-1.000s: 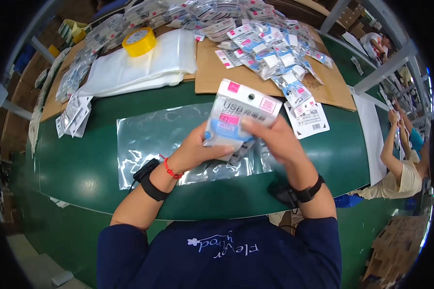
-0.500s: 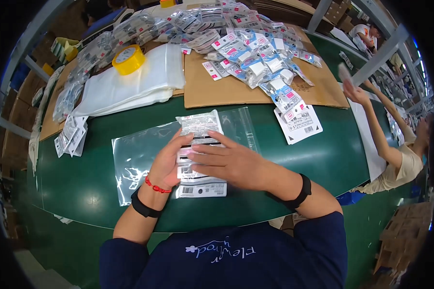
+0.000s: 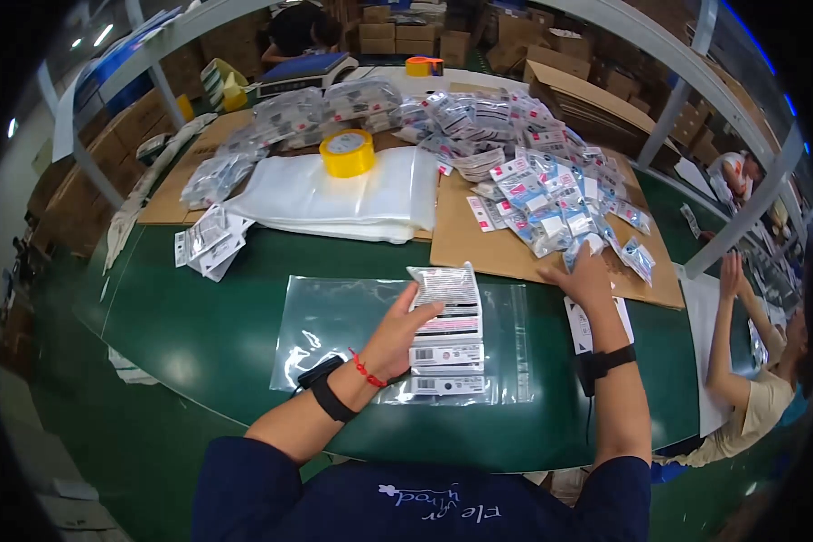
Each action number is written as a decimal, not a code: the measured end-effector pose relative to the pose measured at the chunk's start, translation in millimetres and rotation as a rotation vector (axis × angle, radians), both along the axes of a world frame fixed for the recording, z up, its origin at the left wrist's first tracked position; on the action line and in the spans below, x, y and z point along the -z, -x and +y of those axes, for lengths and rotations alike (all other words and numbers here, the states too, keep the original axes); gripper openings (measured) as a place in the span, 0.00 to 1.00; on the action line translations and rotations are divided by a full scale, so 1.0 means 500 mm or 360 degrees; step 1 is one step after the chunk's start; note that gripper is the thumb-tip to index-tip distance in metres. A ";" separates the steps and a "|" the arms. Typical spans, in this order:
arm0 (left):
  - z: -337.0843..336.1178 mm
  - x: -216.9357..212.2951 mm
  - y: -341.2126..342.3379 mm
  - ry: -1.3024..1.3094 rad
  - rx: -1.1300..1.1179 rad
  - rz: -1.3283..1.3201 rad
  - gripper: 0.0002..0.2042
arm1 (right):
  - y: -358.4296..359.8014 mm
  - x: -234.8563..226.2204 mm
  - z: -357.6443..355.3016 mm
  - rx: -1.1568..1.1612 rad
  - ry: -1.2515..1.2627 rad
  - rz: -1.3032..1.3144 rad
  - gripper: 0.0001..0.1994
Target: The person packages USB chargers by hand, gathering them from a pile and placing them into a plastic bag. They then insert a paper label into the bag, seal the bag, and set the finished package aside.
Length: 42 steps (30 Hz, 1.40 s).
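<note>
My left hand (image 3: 396,336) grips the left side of some flat printed packets (image 3: 448,312), thumb lying on top and its other fingers mostly hidden. These overlap in a stack, barcoded ends toward me, over a large clear plastic bag (image 3: 334,312) spread on the green table. My right hand (image 3: 589,282) is at the near edge of a heap of blue-and-white adapter packets (image 3: 546,200). Its thumb is spread away from the fingers, which touch a packet with a white adapter. White printed cards (image 3: 598,323) lie partly beneath that wrist.
A yellow tape roll (image 3: 347,154) rests on stacked clear bags (image 3: 334,194). Grey packets (image 3: 285,116) are heaped behind, on cardboard (image 3: 479,253). More white cards (image 3: 212,242) lie at left. Another person (image 3: 741,379) works at right, beside a metal post (image 3: 750,208).
My right hand has left the printed packets and moved right and forward to the adapter heap. My left hand stays at the packets. The whole view has shifted, showing more of the room beyond.
</note>
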<state>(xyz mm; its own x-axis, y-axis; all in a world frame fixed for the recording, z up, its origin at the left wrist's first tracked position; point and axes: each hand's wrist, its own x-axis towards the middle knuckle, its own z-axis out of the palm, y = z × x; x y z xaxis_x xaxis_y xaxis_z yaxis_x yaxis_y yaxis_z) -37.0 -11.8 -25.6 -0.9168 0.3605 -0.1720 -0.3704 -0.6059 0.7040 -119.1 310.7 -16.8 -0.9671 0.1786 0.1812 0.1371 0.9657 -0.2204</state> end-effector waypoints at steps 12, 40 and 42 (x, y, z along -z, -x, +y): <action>-0.025 -0.022 0.010 -0.0325 0.0232 0.0079 0.23 | -0.179 -0.120 -0.107 -0.0889 0.0773 0.0850 0.24; 0.086 -0.061 -0.048 0.0139 -0.0245 0.0976 0.22 | -0.309 -0.056 -0.222 -0.0737 0.2453 0.0092 0.20; 0.092 -0.046 -0.050 0.0035 -0.0342 0.1003 0.21 | -0.301 -0.060 -0.175 -0.0591 0.2487 0.0202 0.19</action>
